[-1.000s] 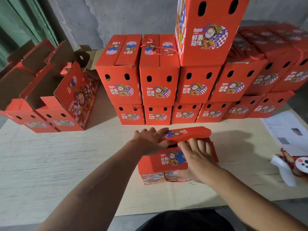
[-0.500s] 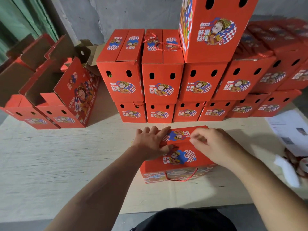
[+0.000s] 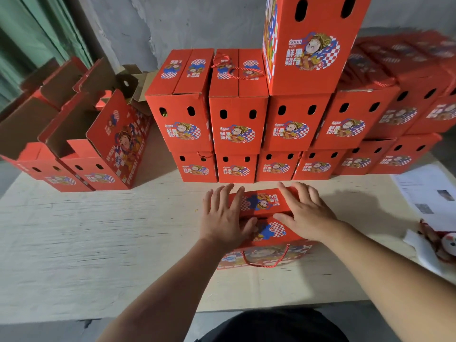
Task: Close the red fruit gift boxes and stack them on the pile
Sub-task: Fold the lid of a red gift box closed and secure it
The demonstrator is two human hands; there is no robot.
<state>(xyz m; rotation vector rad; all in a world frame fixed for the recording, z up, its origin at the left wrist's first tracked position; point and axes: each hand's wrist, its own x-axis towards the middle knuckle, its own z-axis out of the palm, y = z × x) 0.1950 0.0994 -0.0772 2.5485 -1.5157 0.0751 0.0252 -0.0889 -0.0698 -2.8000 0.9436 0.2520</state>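
Both hands, left hand [image 3: 225,218] and right hand [image 3: 306,215], press flat with fingers [image 3: 288,193] straight and spread on the red gift box [image 3: 266,233], the stacked pile [image 3: 237,124] just beyond the fingertips on the desk [image 3: 98,230].

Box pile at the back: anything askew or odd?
One box stands alone on a third layer, on end, taller than its neighbours, so the pile looks uneven. A red cord handle lies loose on a box top beside it. Both hands press flat on the box being closed. Nothing spilled or damaged.
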